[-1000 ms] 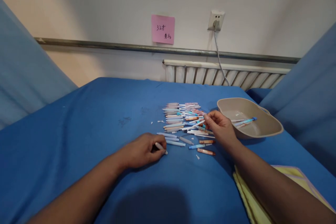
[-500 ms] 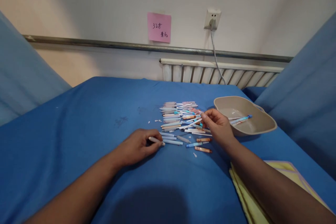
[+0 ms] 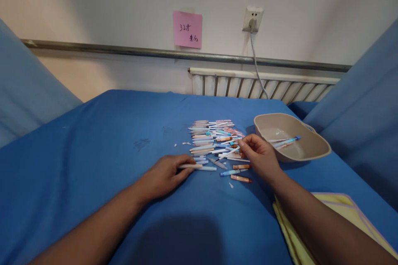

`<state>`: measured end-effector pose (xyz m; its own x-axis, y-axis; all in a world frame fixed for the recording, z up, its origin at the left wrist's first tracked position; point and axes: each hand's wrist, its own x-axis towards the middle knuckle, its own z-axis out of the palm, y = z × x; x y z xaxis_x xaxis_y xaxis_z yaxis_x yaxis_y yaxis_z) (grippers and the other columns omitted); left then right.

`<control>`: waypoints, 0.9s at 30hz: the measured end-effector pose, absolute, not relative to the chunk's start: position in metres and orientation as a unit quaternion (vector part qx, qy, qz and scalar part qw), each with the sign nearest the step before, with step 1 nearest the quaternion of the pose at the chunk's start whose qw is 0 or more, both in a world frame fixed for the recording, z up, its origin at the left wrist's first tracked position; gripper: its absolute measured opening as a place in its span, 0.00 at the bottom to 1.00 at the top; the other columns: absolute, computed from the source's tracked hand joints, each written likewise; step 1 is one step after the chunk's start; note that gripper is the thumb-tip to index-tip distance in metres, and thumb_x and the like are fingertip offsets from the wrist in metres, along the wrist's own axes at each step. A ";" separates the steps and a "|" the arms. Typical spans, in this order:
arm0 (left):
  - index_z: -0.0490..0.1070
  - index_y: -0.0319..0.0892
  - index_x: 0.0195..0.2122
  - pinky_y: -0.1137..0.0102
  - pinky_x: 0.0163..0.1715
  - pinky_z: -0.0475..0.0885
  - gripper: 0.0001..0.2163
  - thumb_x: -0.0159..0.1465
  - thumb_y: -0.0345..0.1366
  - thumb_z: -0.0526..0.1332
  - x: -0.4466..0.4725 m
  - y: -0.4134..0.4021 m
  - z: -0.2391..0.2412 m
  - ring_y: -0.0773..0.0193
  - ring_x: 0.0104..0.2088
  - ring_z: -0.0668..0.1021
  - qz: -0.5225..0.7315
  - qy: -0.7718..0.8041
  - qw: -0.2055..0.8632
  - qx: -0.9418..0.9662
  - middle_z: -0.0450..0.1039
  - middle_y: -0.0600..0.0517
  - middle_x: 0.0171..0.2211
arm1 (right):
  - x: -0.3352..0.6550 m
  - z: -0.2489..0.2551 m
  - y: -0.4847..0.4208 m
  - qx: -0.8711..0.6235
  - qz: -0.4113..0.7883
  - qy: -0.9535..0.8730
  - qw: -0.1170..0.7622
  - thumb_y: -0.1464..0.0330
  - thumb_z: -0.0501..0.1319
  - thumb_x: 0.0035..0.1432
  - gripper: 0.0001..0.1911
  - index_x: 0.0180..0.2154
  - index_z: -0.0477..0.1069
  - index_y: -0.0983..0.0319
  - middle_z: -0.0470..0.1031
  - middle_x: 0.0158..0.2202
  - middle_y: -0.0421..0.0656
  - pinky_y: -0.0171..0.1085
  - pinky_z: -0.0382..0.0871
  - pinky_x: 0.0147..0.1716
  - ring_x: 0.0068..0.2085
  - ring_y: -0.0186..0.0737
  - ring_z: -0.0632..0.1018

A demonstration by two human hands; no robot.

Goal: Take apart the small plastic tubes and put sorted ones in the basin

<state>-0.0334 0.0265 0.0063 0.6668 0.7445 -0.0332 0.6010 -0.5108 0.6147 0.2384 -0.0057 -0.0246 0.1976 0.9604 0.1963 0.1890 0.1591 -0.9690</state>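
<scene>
My left hand (image 3: 168, 172) is closed around a pale pen barrel (image 3: 191, 166), lying almost level over the end of a light blue barrel (image 3: 209, 169). Between the thumb and forefinger of my right hand (image 3: 260, 153) is the end of a thin white pen refill (image 3: 228, 152), slanting down to the left. Beyond both hands, several pen barrels (image 3: 200, 141) form a stack of rows, with white refills and printed barrel pieces to their right. Orange pen parts (image 3: 241, 179) and a blue one (image 3: 229, 172) lie nearer me. Small whitish tips (image 3: 231, 185) are scattered about.
A beige basin (image 3: 295, 155) with several pens inside stands right of the pile. A folded yellow cloth (image 3: 338, 203) lies under my right forearm. Blue cloth (image 3: 93, 165) covers the table. Behind it are a radiator (image 3: 230, 85), a metal rail and a plugged-in socket (image 3: 253, 19).
The pale barrel in my left hand has swung from slanting to nearly level and moved right, over the light blue barrel. My right hand has shifted slightly down and right, still pinching the refill.
</scene>
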 end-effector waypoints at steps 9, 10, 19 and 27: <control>0.70 0.46 0.50 0.68 0.46 0.67 0.16 0.68 0.42 0.49 -0.029 0.028 0.003 0.58 0.46 0.75 0.156 0.386 0.289 0.862 0.75 0.50 0.47 | 0.241 -0.035 0.001 -0.560 0.330 -0.528 0.546 0.57 0.62 0.54 0.13 0.27 0.67 0.60 0.69 0.21 0.37 0.34 0.62 0.24 0.23 0.35 0.69; 0.70 0.47 0.51 0.69 0.46 0.67 0.16 0.68 0.42 0.49 -0.029 0.028 0.002 0.58 0.46 0.75 0.147 0.381 0.292 0.865 0.75 0.51 0.47 | 0.241 -0.036 0.002 -0.560 0.331 -0.525 0.548 0.57 0.62 0.53 0.13 0.26 0.67 0.60 0.69 0.21 0.37 0.34 0.62 0.24 0.23 0.35 0.69; 0.71 0.45 0.49 0.69 0.44 0.68 0.15 0.67 0.43 0.51 -0.033 0.030 0.005 0.58 0.44 0.76 0.194 0.427 0.278 0.838 0.76 0.50 0.45 | 0.240 -0.034 0.001 -0.558 0.332 -0.523 0.553 0.56 0.62 0.53 0.15 0.26 0.67 0.60 0.69 0.20 0.37 0.34 0.62 0.23 0.22 0.35 0.69; 0.72 0.43 0.47 0.68 0.42 0.70 0.16 0.65 0.44 0.53 -0.035 0.033 0.004 0.57 0.41 0.78 0.208 0.459 0.302 0.809 0.78 0.49 0.42 | 0.238 -0.031 0.000 -0.551 0.334 -0.514 0.567 0.54 0.63 0.51 0.16 0.26 0.67 0.60 0.68 0.20 0.37 0.33 0.62 0.23 0.23 0.34 0.68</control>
<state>-0.0353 0.0329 0.0038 0.4927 0.8682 0.0593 0.6167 -0.3964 0.6801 0.2385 0.0003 -0.0312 0.2484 0.9448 0.2138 0.1867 0.1698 -0.9676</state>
